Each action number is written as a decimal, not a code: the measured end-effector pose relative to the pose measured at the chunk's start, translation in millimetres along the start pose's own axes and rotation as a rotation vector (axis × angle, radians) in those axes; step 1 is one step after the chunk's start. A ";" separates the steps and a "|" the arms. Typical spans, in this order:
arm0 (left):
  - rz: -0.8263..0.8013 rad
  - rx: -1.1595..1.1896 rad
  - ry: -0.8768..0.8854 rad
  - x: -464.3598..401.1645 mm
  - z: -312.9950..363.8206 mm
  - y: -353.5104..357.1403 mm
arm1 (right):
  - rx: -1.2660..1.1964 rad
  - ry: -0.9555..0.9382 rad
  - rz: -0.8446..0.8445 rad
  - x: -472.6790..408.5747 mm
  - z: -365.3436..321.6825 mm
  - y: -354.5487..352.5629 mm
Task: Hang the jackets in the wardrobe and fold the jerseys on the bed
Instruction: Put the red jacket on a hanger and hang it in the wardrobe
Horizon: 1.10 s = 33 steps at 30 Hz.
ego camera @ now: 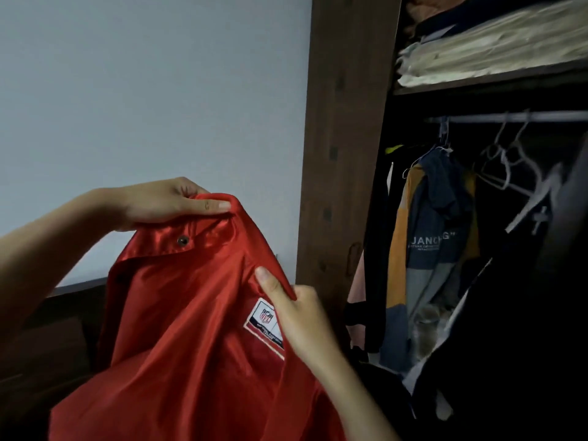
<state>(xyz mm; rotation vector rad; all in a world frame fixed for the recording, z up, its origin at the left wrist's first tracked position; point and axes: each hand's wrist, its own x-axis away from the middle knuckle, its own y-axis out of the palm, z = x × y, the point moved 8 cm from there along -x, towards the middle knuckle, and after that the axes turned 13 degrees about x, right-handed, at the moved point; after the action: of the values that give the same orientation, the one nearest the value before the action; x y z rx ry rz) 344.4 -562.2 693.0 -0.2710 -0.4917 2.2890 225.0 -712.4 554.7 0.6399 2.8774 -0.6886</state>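
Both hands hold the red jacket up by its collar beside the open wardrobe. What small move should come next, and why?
Probably the right hand lets go and reaches for an empty white hanger on the rail, while the left hand holds the red jacket: no hanger shows in it.

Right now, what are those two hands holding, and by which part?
Both hold the red jacket at its collar: the left hand grips the top edge, the right hand pinches the neckline beside the label.
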 end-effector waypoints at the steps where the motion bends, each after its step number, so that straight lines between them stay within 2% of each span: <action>1: -0.026 -0.006 0.006 -11.4 -3.1 -8.2 | -0.010 0.027 0.029 -13.1 -0.3 -2.5; 5: -0.080 0.053 0.073 -62.2 -18.4 -23.8 | -0.052 0.049 0.128 -58.6 -4.0 -22.7; 10: -0.120 0.197 0.106 -126.4 -41.1 -13.8 | 0.034 -0.005 0.228 -104.4 -2.7 -63.1; 18: -0.198 0.269 0.276 -240.7 -2.1 37.1 | -0.003 -0.088 0.490 -171.5 22.8 -172.1; 20: -0.224 0.280 0.306 -270.4 14.7 57.9 | -0.012 -0.057 0.520 -183.2 36.6 -199.6; 24: -0.300 0.339 0.375 -327.0 54.3 101.5 | 0.089 0.055 0.457 -197.6 65.9 -243.9; 30: -0.434 0.422 0.466 -407.7 104.1 173.9 | 0.134 0.174 0.634 -200.7 98.4 -319.2; 33: -0.508 0.503 0.480 -446.9 118.3 203.5 | 0.212 0.267 0.603 -207.4 109.5 -342.1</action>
<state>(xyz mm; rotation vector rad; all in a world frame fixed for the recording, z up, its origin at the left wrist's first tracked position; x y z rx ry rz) 479.2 -1047.4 732.3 -0.3757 0.2426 1.6963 268.0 -1116.3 638.8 1.6429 2.6001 -0.8545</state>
